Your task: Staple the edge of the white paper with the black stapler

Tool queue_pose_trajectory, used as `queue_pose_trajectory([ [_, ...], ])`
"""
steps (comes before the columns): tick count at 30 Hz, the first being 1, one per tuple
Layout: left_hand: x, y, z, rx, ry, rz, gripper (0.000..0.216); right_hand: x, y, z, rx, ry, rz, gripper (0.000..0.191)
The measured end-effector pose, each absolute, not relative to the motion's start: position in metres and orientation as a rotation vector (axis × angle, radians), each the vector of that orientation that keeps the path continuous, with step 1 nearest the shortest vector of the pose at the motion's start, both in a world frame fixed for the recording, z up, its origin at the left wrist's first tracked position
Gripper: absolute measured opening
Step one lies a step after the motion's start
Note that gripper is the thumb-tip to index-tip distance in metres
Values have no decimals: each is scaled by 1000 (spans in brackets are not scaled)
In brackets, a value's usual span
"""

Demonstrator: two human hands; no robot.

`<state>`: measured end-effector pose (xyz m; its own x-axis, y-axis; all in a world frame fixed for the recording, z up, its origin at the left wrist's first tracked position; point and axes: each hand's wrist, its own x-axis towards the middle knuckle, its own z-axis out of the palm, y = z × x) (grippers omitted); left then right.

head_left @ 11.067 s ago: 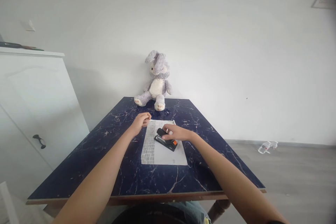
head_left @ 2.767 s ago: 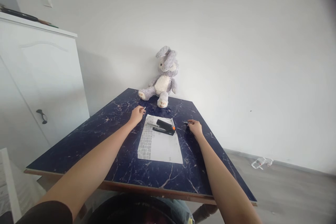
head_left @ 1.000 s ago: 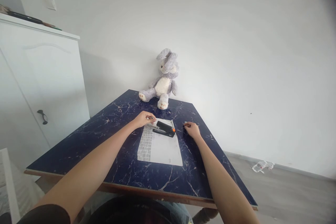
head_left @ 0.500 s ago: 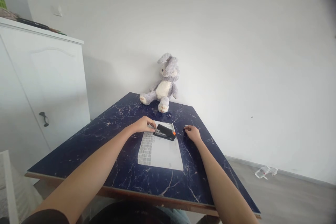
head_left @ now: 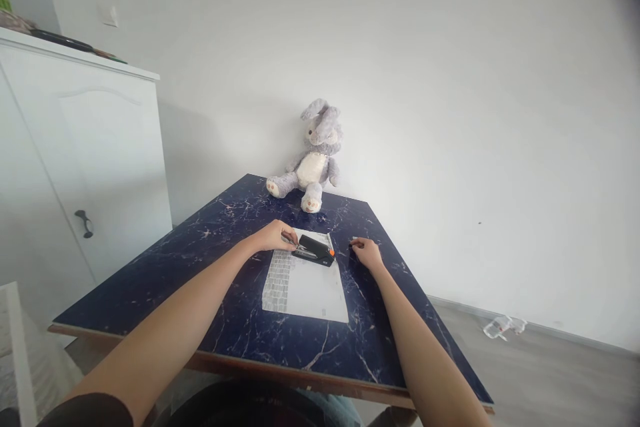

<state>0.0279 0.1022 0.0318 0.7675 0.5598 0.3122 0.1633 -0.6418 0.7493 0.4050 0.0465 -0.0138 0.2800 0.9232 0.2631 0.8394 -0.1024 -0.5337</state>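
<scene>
A white cabinet (head_left: 115,147) stands at the far left, beside the table (head_left: 230,337). The left hand (head_left: 274,237) is at the stapler's left end, fingertips drawn close together; I cannot tell whether they clamp the stapler or some small piece there. Paper (head_left: 315,293) lies flat on the table, and the stapler (head_left: 317,247) rests across its far part, bare metal showing toward the left hand. Behind, a toy rabbit (head_left: 313,163) sits against the wall (head_left: 450,113). Well apart from the left hand, right of the paper, the right hand (head_left: 367,255) rests on the table with fingers curled; anything between them is too small to tell. The step in hand looks like fine work at the stapler's metal end; the next move seems to call for careful lining-up there.
</scene>
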Motion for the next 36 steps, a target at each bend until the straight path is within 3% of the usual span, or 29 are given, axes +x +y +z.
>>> queue_pose_trajectory([
  [21, -6, 117, 35, 2301, 641, 588, 26, 400, 42, -7, -1864, -1532, 178, 22],
  [28, -13, 123, 30, 2192, 625, 560, 32, 368, 23, 18, -1545, -1699, 269, 42],
  [32, -4, 123, 25, 2156, 608, 621, 32, 331, 13, 26, -1228, -2015, 428, 41],
  [36, 16, 116, 23, 2185, 613, 675, 25, 299, 12, 26, -1165, -2161, 371, 35],
])
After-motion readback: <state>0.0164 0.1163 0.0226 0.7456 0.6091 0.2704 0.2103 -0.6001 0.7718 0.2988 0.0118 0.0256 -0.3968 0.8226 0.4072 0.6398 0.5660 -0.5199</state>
